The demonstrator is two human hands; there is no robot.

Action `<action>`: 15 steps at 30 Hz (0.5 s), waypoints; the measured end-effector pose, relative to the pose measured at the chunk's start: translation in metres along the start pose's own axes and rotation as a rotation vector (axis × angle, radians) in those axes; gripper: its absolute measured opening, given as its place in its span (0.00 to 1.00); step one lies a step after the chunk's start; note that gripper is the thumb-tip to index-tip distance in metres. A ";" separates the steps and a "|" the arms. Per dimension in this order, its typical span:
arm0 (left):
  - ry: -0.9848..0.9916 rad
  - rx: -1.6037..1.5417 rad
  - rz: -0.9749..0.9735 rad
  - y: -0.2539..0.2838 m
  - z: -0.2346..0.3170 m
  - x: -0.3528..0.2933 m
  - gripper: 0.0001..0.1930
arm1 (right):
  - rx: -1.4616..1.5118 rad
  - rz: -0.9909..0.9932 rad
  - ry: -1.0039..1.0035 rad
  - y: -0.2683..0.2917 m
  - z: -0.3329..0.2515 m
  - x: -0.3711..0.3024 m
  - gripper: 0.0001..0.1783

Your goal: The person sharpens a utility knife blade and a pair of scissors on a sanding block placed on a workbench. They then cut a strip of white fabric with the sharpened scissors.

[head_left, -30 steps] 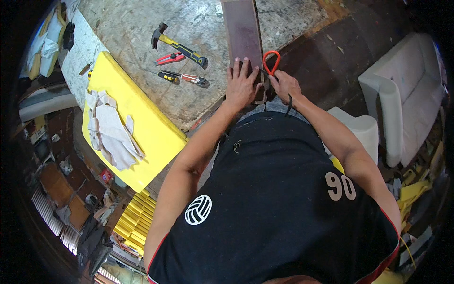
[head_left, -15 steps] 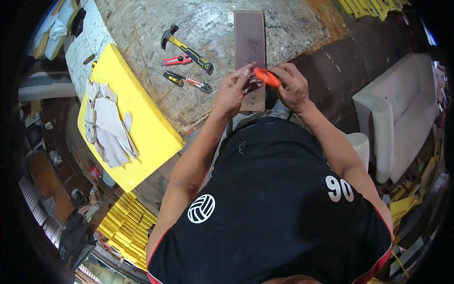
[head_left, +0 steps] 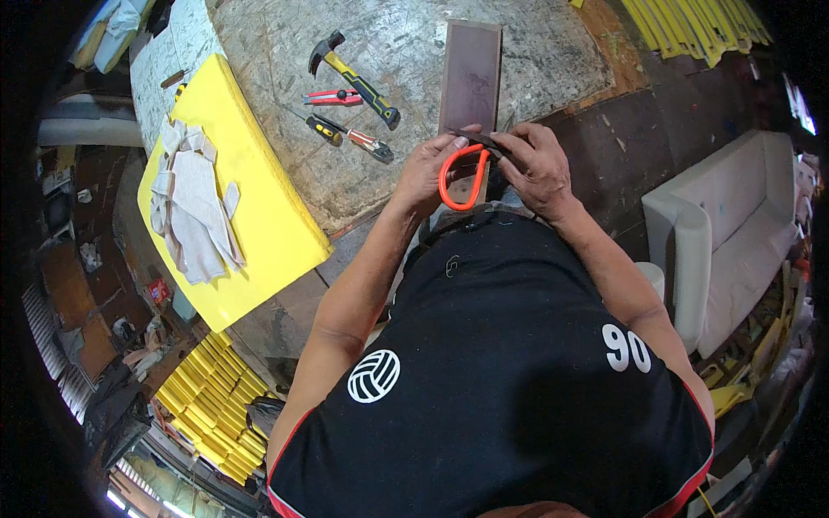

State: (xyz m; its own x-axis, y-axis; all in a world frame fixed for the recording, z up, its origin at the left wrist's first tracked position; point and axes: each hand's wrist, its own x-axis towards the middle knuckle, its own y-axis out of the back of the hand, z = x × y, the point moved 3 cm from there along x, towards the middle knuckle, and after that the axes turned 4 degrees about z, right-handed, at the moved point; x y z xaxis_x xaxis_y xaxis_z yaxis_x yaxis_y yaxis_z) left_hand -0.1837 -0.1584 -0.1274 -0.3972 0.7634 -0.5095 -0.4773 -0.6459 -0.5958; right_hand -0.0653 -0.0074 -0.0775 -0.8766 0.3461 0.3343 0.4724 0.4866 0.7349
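Note:
In front of my waist I hold a pair of scissors [head_left: 464,204] with orange loop handles and dark blades. My right hand [head_left: 537,168] grips the dark metal near the base of the handles, its fingers closed. On the other side, my left hand [head_left: 425,173] pinches close to the blade end; its exact contact is partly hidden. One orange loop hangs down between the hands. Beyond them, a long flat board [head_left: 469,73] with a purplish-grey face and tan edges lies on the worn worktable [head_left: 397,34], its near end partly covered by my hands.
Left of the board lie a claw hammer [head_left: 363,89], a red utility knife [head_left: 334,98], a screwdriver [head_left: 325,130] and pliers [head_left: 370,145]. A yellow foam slab [head_left: 268,250] carries grey gloves [head_left: 194,207]. A pale sofa [head_left: 721,224] stands at the right, stacked yellow pieces [head_left: 211,397] lower left.
The scissors have turned in my hands, so an orange loop now hangs toward me and the dark blades show. My right hand has shifted its grip. The whole view has tilted slightly.

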 end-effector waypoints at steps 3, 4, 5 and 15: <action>0.001 0.019 -0.009 0.000 -0.001 0.001 0.18 | -0.001 -0.007 -0.002 0.002 0.001 -0.001 0.20; 0.001 0.018 -0.010 0.000 -0.001 0.002 0.18 | -0.003 -0.016 -0.004 0.003 0.001 -0.001 0.21; 0.001 0.018 -0.012 0.000 -0.001 0.003 0.18 | -0.004 -0.025 -0.007 0.004 0.002 -0.002 0.21; 0.042 -0.017 0.002 -0.007 0.006 0.015 0.21 | 0.002 0.051 0.046 0.011 0.005 0.003 0.20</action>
State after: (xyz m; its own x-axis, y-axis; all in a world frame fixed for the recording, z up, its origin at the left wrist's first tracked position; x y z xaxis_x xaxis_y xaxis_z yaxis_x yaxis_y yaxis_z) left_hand -0.1906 -0.1425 -0.1267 -0.3646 0.7613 -0.5362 -0.4633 -0.6478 -0.6048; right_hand -0.0621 0.0027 -0.0716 -0.8549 0.3331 0.3978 0.5164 0.4710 0.7152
